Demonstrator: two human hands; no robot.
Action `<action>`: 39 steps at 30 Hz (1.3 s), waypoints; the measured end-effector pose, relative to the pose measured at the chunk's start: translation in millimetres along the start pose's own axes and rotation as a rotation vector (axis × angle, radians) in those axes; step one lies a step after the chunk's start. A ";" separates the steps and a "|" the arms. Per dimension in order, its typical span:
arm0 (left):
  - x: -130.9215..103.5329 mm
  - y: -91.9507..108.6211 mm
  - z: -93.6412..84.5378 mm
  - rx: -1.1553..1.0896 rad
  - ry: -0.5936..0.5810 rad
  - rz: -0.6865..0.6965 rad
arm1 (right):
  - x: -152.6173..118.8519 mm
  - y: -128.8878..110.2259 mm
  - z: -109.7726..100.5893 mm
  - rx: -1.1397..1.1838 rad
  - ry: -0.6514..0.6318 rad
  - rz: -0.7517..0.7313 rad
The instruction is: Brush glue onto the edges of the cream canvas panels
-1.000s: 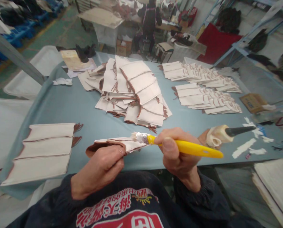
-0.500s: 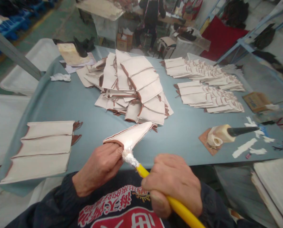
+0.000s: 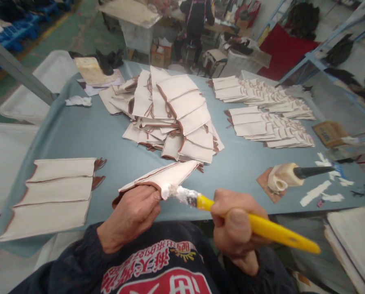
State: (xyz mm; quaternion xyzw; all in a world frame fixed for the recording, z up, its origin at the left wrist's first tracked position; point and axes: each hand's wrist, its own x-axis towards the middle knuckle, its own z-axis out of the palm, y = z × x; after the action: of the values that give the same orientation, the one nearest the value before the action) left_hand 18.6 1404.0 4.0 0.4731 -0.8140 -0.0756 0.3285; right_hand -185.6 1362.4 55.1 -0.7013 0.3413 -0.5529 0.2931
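Note:
My left hand (image 3: 133, 214) is closed on the brown-trimmed edge of a cream fabric piece (image 3: 173, 173), which lies folded at the table's front edge. In my right hand (image 3: 236, 224) is a yellow-handled brush (image 3: 268, 228), gripped with fingers wrapped round the handle. White paste coats the brush's bristles, and their tip touches the fabric just beside my left fingers. A large heap of similar cream pieces (image 3: 185, 102) lies behind it. One flat piece with brown ties (image 3: 60, 181) rests at the left.
Two overlapping rows of cream pieces (image 3: 250, 120) lie at the back right. Nearer stands a bottle with a black nozzle (image 3: 288, 175) on a brown board, beside white scraps (image 3: 315, 192). A small cardboard box (image 3: 329, 134) is at the right edge. A person (image 3: 194, 24) is in the background.
My right hand has moved right, and the brush now lies flatter, its handle pointing right. The fabric's left side has spread further out beyond my left hand.

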 end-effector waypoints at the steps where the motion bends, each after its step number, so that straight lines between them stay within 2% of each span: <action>1: 0.2 0.1 0.8 0.006 0.008 -0.007 | 1.0 3.9 2.8 0.038 0.123 0.087; 3: 0.2 0.4 2.7 0.027 0.030 -0.012 | 2.3 9.8 9.4 0.113 0.276 0.201; 8: -2.2 -0.8 6.4 0.117 0.055 0.003 | -9.7 5.8 23.4 0.168 0.172 0.391; 11: -3.9 -1.3 8.7 0.164 0.071 0.001 | -16.4 0.7 22.5 0.265 0.149 0.472; 15: -4.9 -0.3 13.6 0.187 0.093 -0.007 | -9.5 8.8 14.1 0.260 0.351 0.527; 17: -5.2 0.3 15.5 0.188 0.104 -0.003 | -7.5 13.8 14.0 0.243 0.403 0.562; 22: -7.6 1.8 15.4 0.088 0.085 0.001 | -21.1 10.0 18.6 0.325 0.162 0.717; 23: -9.0 2.3 15.9 0.048 0.075 -0.007 | -23.3 8.8 16.8 0.331 0.162 0.730; 25: -13.5 2.9 19.7 -0.068 0.049 -0.048 | -22.9 10.4 11.1 0.326 0.253 0.714; 27: -20.5 2.8 28.0 -0.226 0.016 -0.181 | -17.6 18.0 6.5 0.330 0.357 0.701; 28: -24.9 2.2 33.4 -0.312 -0.004 -0.298 | -14.5 23.8 5.9 0.347 0.387 0.712; 31: -40.0 -0.9 49.7 -0.615 -0.044 -0.717 | -10.3 45.9 12.1 0.447 0.379 0.788; 33: -49.5 -1.9 57.0 -0.856 -0.055 -0.915 | -14.9 62.8 20.5 0.504 0.373 0.820; 36: -59.8 2.8 61.1 -1.169 -0.037 -1.081 | -29.5 89.1 34.1 0.528 0.377 0.863; 39: -64.9 13.6 65.8 -1.417 0.081 -1.204 | -43.7 110.7 46.2 0.550 0.328 0.922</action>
State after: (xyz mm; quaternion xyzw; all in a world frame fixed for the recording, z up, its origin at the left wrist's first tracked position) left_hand -9.2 1452.2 -70.9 0.5070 -0.1833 -0.6961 0.4741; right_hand -164.5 1333.2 -67.4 -0.2822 0.4968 -0.5382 0.6196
